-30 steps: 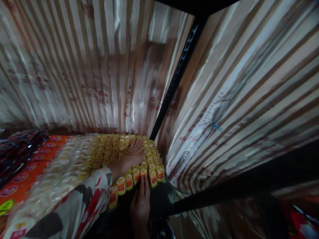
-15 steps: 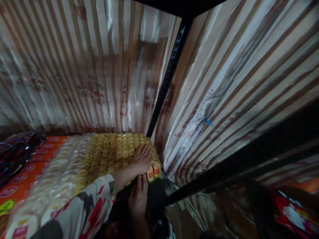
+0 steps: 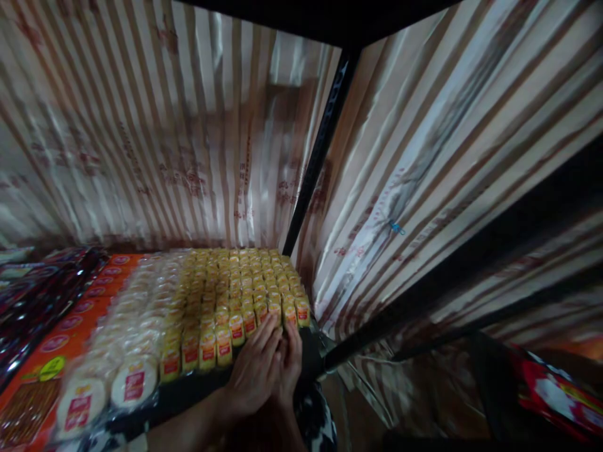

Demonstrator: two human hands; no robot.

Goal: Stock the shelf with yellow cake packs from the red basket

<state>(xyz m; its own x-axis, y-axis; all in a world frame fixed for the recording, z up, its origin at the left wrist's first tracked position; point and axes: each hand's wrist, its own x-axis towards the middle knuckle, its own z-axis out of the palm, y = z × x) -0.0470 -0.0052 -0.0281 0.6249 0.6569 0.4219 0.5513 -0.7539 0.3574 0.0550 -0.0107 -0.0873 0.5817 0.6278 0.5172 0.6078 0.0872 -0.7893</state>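
Note:
Small yellow-wrapped snack packets (image 3: 245, 292) stand in tight rows on the shelf, red labels on their front faces. My left hand (image 3: 254, 363) is at the front edge of these rows, back of the hand up, its outstretched fingers against the front packets toward the right. Close beside it, my right hand (image 3: 288, 361) reaches up with extended fingers to the packets near the right corner. The two hands touch or overlap. What lies under the palms is hidden.
Round white wrapped cakes (image 3: 134, 381) line up left of the yellow rows. Farther left are orange packs (image 3: 70, 320) and dark shiny packs (image 3: 42, 301). A black metal post (image 3: 318, 147) rises at the corner, before striped sheeting (image 3: 202, 125). A red bag (image 3: 556, 392) sits lower right.
My left hand has drawn back from the tops of the yellow packets to their front edge, beside my right hand. The right hand has moved slightly right. The view has shifted a little.

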